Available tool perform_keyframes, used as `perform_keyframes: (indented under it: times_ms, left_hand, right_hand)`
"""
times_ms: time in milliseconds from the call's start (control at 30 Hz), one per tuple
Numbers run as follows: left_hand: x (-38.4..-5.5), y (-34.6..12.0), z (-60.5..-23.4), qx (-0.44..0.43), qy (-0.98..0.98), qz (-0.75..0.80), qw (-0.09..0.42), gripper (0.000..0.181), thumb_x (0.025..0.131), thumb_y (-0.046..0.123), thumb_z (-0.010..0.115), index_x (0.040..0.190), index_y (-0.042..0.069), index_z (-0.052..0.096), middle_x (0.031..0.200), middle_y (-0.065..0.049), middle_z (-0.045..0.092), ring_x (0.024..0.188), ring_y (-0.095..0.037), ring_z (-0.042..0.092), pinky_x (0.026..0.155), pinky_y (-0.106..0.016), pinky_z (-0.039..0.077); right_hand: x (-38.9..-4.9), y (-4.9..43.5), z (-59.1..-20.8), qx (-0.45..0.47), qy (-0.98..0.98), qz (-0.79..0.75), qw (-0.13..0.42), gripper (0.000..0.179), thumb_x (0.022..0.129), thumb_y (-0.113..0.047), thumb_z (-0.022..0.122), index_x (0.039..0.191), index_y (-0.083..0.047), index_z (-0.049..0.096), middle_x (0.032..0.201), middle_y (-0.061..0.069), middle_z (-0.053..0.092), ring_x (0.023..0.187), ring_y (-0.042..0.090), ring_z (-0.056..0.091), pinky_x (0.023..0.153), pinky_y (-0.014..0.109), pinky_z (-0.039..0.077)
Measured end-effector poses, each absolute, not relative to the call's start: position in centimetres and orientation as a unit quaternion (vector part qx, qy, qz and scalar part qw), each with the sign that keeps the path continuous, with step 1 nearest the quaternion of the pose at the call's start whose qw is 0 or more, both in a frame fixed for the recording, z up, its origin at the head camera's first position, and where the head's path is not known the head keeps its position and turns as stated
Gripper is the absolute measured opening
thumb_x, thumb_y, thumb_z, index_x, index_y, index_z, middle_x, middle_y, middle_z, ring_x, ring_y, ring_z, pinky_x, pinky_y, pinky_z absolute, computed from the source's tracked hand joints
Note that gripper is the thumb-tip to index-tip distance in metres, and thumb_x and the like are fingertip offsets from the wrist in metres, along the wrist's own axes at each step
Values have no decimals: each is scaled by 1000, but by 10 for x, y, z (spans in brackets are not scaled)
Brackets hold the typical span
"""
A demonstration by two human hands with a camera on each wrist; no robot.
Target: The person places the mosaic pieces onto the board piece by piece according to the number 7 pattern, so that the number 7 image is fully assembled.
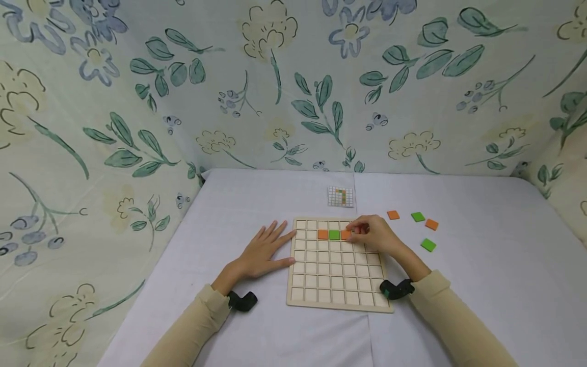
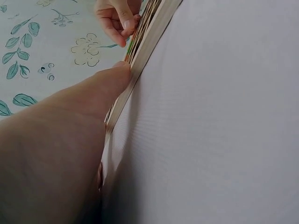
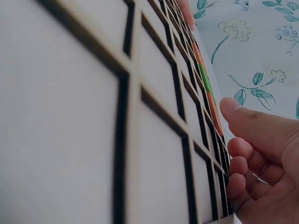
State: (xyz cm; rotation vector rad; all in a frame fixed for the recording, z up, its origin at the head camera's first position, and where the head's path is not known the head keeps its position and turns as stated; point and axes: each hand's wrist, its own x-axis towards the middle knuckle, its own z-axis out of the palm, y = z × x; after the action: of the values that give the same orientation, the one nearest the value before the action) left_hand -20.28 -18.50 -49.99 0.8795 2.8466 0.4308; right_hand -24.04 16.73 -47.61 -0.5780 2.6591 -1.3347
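A square wooden grid board [image 1: 317, 294] lies on the white cloth. In its second row from the back, an orange tile [image 1: 323, 234], a green tile [image 1: 335, 235] and another orange tile [image 1: 346, 235] sit side by side. My right hand [image 1: 377, 235] hovers at the last orange tile, thumb and index fingertip close around it. In the right wrist view, a small gap shows between the thumb [image 3: 231, 108] and that tile [image 3: 214, 114]; the other fingers are loosely curled. My left hand [image 1: 263, 252] lies spread on the cloth, index finger and thumb touching the board's left edge.
Right of the board lie loose tiles: orange [image 1: 393, 215], green [image 1: 418, 217], orange [image 1: 431, 224] and green [image 1: 428, 245]. Behind the board is a small printed pattern card [image 1: 340, 197]. A floral curtain [image 1: 293, 92] hangs beyond the table.
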Motion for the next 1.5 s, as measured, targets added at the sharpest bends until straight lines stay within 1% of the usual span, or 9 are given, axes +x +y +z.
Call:
perform_keyframes:
  times_ms: [167,300,433,700,800,833,1000,1267,1500]
  left_hand:
    - [-202,-184,-499,290,943,145,67,81,95,74,36,161,32,15,167,-1,2,152,-26,-6,120,-47,-4]
    - [-201,-184,-499,290,943,146,67,81,95,74,36,161,32,15,167,-1,2,152,-25,-6,120,-47,-4]
    - [-201,-184,-499,290,944,147,61,80,95,73,37,161,31,17,167,-1,3,152,-26,-5,120,-48,-3]
    - [-201,-184,-500,289,945,139,62,81,95,74,36,161,33,16,167,0,1,152,-26,-6,120,-47,-3]
    - [-201,-185,-500,289,945,141,62,81,95,74,37,161,32,16,167,0,2,152,-26,-6,120,-48,-4]
    - [-201,-185,-500,290,944,142,63,80,95,73,38,161,32,17,167,0,2,152,-26,-6,120,-48,-4]
    - [-201,-184,-498,290,944,141,67,80,95,72,38,161,32,16,167,0,1,152,-26,-7,120,-48,-4]
    - [-199,-184,-495,294,942,150,66,80,96,70,39,161,29,18,167,-2,3,152,-27,-5,120,-49,-3]
    - [-200,-184,-498,295,942,149,62,80,96,71,39,161,30,17,167,-2,3,152,-26,-5,120,-48,-3]
  right_hand:
    - [-237,178,-468,-197,867,-455,45,29,84,-12,81,109,2,74,79,3,61,74,21,55,65,25,48]
    - [-231,190,-458,-194,868,-456,31,31,86,-13,80,112,3,73,80,4,61,75,21,55,66,25,49]
    - [-224,204,-450,-179,873,-453,11,30,87,-16,80,111,0,74,80,5,60,77,20,54,67,23,49]
    - [-208,239,-443,-154,882,-445,-33,32,87,-17,80,111,3,73,86,10,61,76,17,54,64,20,49]
    - [-202,253,-444,-127,892,-431,-46,33,86,-18,81,111,3,72,86,9,59,75,17,53,61,19,47]
    - [-200,257,-444,-118,895,-428,-48,34,86,-19,81,112,3,72,83,9,57,75,17,52,59,20,47]
    - [-192,276,-450,-90,908,-406,-61,39,88,-20,80,117,4,69,84,9,55,73,18,51,55,20,45]
    - [-181,301,-466,-13,919,-390,-58,45,89,-27,78,120,5,68,89,9,58,78,13,49,54,21,42]
    - [-177,317,-476,14,912,-408,-42,49,91,-27,76,124,7,65,94,10,59,78,11,48,57,19,43]
